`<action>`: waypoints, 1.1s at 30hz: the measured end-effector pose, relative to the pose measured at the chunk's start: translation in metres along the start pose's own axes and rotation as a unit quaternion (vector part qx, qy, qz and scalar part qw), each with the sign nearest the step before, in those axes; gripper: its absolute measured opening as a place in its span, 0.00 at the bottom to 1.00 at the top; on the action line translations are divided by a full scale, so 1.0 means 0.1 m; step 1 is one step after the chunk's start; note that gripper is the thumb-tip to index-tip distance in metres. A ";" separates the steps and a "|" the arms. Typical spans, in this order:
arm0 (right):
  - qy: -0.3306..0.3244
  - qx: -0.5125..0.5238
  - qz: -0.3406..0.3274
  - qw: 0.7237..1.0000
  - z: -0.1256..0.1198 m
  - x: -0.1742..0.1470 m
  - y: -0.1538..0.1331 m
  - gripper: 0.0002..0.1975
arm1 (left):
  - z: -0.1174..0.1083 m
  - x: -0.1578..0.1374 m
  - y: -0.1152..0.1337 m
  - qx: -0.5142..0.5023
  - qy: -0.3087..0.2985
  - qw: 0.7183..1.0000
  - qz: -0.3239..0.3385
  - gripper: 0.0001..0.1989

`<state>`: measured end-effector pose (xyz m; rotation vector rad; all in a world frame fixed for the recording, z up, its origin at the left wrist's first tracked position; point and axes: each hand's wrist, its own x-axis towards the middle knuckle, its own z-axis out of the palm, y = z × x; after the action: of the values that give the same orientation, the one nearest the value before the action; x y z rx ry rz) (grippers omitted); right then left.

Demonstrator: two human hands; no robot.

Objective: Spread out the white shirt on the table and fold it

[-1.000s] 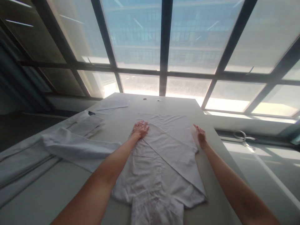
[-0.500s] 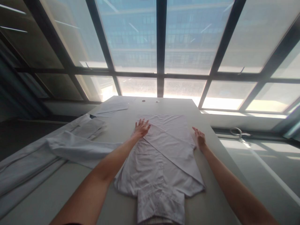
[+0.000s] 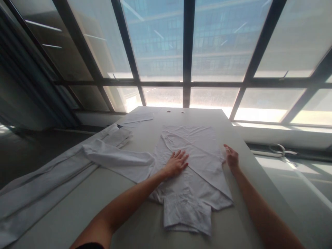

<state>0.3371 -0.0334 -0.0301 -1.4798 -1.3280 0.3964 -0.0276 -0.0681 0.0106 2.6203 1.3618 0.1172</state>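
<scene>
A white shirt (image 3: 192, 138) lies spread on the white table (image 3: 124, 193), with creases and folded layers running diagonally across its body. My left hand (image 3: 177, 162) rests on the middle of it, palm down and fingers spread. At the shirt's right edge, my right hand (image 3: 231, 157) is closed with curled fingers, apparently pinching the fabric there; the fingertips are partly hidden. A narrower, wrinkled section of the shirt (image 3: 187, 216) points toward me, beyond my left forearm.
More white cloth (image 3: 64, 176) lies along the table's left side, one strip reaching to the shirt. White sheets (image 3: 138, 117) lie at the far left corner. Large windows (image 3: 160, 45) stand behind the table. To the right, a ring-shaped white object (image 3: 278, 149) sits beyond the table edge.
My left hand has slid nearer to me and toward the shirt's middle. My right hand has closed at the shirt's right edge. The view has turned slightly left.
</scene>
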 end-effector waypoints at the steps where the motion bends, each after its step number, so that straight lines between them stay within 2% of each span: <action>1: 0.002 -0.019 -0.011 1.000 0.01 -0.04 -0.08 0.31 | 0.00 -0.01 0.00 0.001 0.004 1.000 -0.003 0.30; 3: -0.020 -0.071 -0.072 0.995 0.08 -0.14 -0.27 0.29 | 0.00 -0.04 0.02 -0.003 0.007 1.000 -0.011 0.30; 6: -0.093 -0.130 -0.166 0.973 0.25 -0.39 -0.59 0.27 | -0.02 -0.13 0.05 -0.011 -0.001 1.000 -0.011 0.30; 10: -0.230 -0.224 -0.196 0.927 0.49 -0.74 -0.85 0.29 | -0.03 -0.32 0.08 0.000 0.003 1.000 0.002 0.31; 13: -0.288 -0.287 -0.191 0.894 0.55 -0.88 -0.89 0.31 | -0.02 -0.43 0.09 0.012 0.016 1.000 -0.004 0.31; 16: -0.303 -0.321 -0.185 0.878 0.53 -0.94 -0.86 0.32 | 0.00 -0.52 0.11 0.018 0.023 1.000 -0.009 0.32; 24: -0.296 -0.343 -0.195 0.870 0.41 -1.12 -0.78 0.32 | 0.04 -0.77 0.21 0.011 0.024 1.000 0.005 0.31; 33: -0.296 -0.326 -0.182 0.879 0.38 -1.13 -0.73 0.30 | 0.04 -0.80 0.23 -0.013 0.022 1.000 -0.003 0.30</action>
<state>0.2323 -0.1261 -0.0267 -1.6475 -2.3634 0.1501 -0.0543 -0.1468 0.0121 2.6065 1.3731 0.1908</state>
